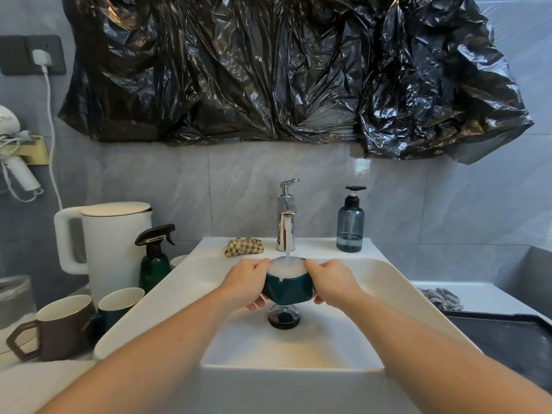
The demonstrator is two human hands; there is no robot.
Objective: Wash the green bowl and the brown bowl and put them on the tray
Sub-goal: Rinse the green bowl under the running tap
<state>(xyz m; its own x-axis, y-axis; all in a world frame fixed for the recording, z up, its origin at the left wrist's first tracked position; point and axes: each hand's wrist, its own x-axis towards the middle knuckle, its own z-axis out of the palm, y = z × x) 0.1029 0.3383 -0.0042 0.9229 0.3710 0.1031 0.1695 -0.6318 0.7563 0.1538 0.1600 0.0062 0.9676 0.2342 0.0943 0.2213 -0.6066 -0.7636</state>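
Both forearms reach forward over the sink (388, 282), converging on the green bowl (288, 289). The left hand (245, 283) grips the bowl's left side, thumb up at the rim and fingers curled beneath; the right hand (331, 282) mirrors it on the right side, thumb at the rim and fingers wrapped under. The bowl is held upright above the drain stopper (283, 319), directly under the chrome faucet (286, 216), whose stream falls into it; it is brimful of white, foamy water.

On the ledge behind the basin lie a checked cloth (243, 247), left of the faucet, and a blue pump bottle (350, 222), to its right. Left of the sink stand a green spray bottle (155, 258), a white kettle (110, 243), a brown cup (59, 328) and a green cup (119, 303) just beside it. To the right sits a dark tray (507, 339), with a grey rag (440, 298) behind it. Crumpled black plastic sheeting (283, 70) hangs on the grey tiled wall above.
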